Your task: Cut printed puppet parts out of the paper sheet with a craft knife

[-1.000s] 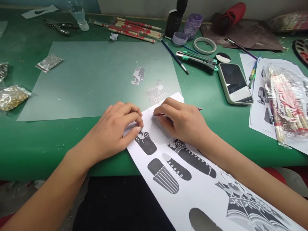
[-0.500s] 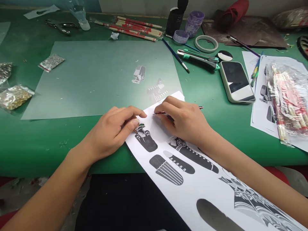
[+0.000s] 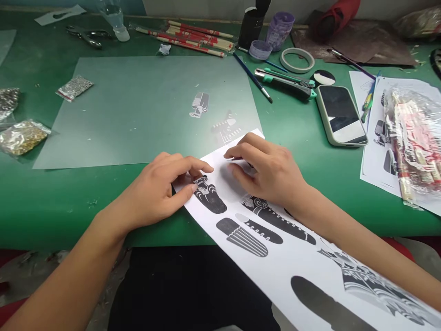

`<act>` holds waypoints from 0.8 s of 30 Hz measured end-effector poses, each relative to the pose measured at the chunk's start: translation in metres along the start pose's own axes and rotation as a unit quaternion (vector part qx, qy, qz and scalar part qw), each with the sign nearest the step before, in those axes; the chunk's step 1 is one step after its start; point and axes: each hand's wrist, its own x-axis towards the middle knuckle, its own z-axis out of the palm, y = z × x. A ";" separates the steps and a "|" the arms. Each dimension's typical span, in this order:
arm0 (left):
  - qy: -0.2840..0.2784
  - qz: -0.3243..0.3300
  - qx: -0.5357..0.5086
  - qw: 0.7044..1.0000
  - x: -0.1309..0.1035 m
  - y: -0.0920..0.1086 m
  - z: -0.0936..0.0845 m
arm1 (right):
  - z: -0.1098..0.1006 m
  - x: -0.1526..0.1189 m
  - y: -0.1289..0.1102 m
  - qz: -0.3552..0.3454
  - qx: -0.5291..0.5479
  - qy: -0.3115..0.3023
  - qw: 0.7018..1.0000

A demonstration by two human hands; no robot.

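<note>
A long white printed sheet (image 3: 275,285) with black and grey patterned shapes slants from the green table toward the lower right. My left hand (image 3: 165,188) is at the sheet's left edge, thumb and index finger spread beside a black curled motif (image 3: 210,197). The remaining fingers are bent and partly hidden. Over the sheet's upper end, my right hand (image 3: 268,165) has a thin dark pen-like tool (image 3: 236,159) in its bent fingers. Only a short piece of that tool shows; the hand hides the rest. A translucent sheet (image 3: 131,115) with a cut-out motif (image 3: 200,104) lies beyond.
Along the back are pliers (image 3: 87,36), red-and-cream wrapped sticks (image 3: 200,39), purple jars (image 3: 280,30) and a tape roll (image 3: 296,60). A cutter knife (image 3: 285,83), a paintbrush (image 3: 253,78) and a phone (image 3: 341,115) sit right of centre. Small bead bags (image 3: 24,138) lie left.
My left thumb has moved away from the index finger. The right hand has shifted slightly right, its fingers parted more, and less of the tool shows. The printed sheet's lower part has swung slightly right.
</note>
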 end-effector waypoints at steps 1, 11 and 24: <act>-0.002 0.006 -0.003 1.000 0.000 0.000 0.000 | 0.000 0.000 0.000 -0.011 -0.003 0.003 1.000; -0.050 0.073 0.010 0.996 0.003 -0.002 -0.009 | 0.000 0.002 -0.002 -0.041 -0.018 -0.043 0.998; -0.039 0.052 -0.010 0.998 -0.007 0.009 -0.001 | 0.001 0.000 -0.002 -0.050 -0.061 -0.030 0.996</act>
